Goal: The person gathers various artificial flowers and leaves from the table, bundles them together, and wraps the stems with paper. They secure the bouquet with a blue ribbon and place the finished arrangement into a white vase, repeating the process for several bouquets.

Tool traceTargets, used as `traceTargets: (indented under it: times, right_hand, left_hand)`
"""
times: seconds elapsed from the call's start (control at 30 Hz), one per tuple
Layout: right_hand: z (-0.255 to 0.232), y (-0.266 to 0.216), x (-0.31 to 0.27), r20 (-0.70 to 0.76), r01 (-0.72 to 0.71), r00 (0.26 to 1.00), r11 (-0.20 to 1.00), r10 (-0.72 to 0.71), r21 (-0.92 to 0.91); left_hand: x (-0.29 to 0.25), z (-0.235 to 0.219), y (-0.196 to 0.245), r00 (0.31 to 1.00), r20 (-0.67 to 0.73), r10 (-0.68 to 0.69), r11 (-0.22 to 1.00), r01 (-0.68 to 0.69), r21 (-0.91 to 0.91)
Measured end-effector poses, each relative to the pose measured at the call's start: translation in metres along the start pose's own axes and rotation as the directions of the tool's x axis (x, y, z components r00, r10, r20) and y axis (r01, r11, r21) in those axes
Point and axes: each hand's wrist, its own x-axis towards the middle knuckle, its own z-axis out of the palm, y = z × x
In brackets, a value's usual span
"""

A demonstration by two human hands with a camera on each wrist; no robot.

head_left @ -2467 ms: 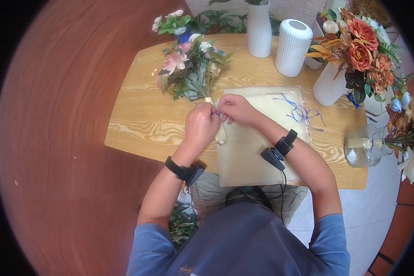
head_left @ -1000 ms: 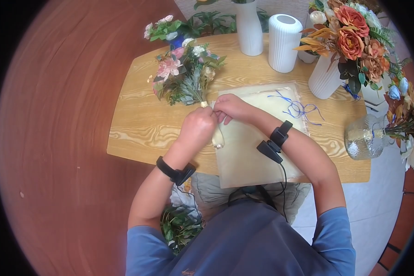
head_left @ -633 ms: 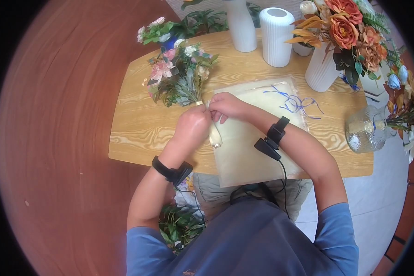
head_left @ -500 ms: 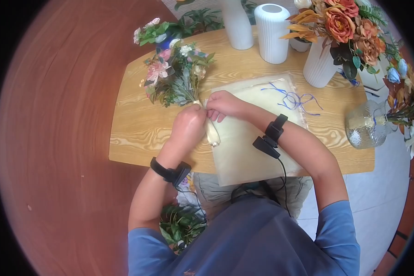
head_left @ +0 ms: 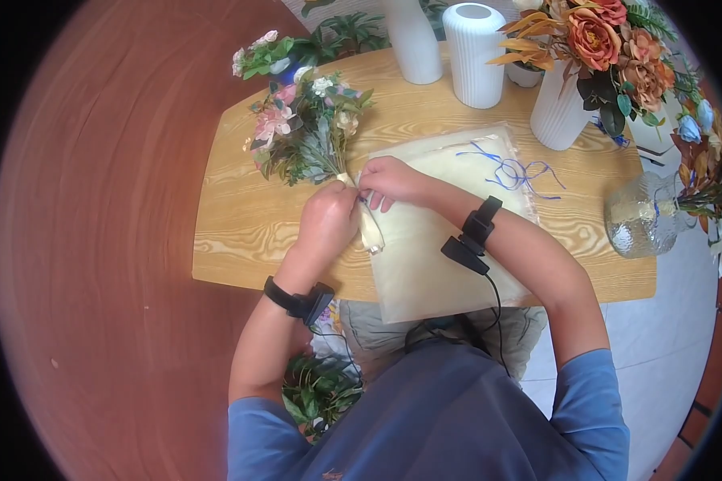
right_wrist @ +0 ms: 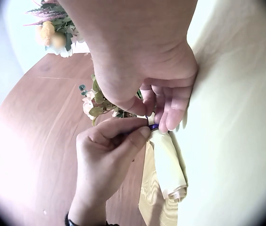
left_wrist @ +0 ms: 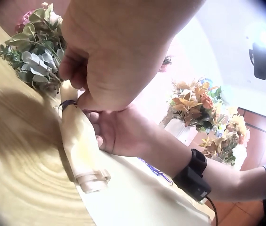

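Note:
A bouquet of pink and white flowers (head_left: 313,132) lies on the table, its stems wrapped in cream paper (head_left: 369,228). Around the wrap runs a dark blue ribbon (left_wrist: 68,103), which looks purple in the right wrist view (right_wrist: 153,126). My left hand (head_left: 327,218) pinches the ribbon at the wrap's left side, thumb against forefinger. From the right, my right hand (head_left: 393,183) pinches at the same spot with thumb and forefinger, its other fingers loosely bent beside the wrap. The fingertips of both hands nearly meet; the ribbon's ends are mostly hidden by them.
Cream sheets (head_left: 433,264) lie under my right forearm, with a tangled blue ribbon (head_left: 517,175) on them. White vases (head_left: 475,60) stand at the back of the wooden table (head_left: 249,232). An orange bouquet (head_left: 598,48) and a glass vase (head_left: 638,220) are at the right.
The head view has shifted, so the table's things appear elsewhere in it. Both hands stay at the wrap, with only slight movement of the fingers.

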Motion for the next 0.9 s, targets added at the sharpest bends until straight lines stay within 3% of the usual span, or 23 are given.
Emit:
traceTargets:
  times: [0.27,0.5,0.67,0.9]
  right_hand:
    - [-0.001,0.000,0.001,0.025,-0.026,0.999,0.999,0.025,0.023]
    - [-0.002,0.002,0.001,0.008,-0.004,1.000,0.999,0.004,0.045]
    - [-0.002,0.004,0.002,-0.001,-0.009,1.000,0.996,0.009,0.085]
    - [-0.003,0.003,0.002,0.014,-0.017,1.000,0.994,0.016,0.111]
  left_hand:
    - [0.002,-0.009,0.005,0.997,0.010,-0.074,0.997,0.074,0.017]
    - [0.000,-0.008,0.004,0.998,-0.017,-0.061,0.996,0.062,0.068]
    - [-0.001,0.002,0.005,0.980,-0.121,-0.160,0.987,0.157,-0.036]
    - [-0.002,0.006,0.009,0.964,-0.136,-0.230,0.969,0.214,-0.125]
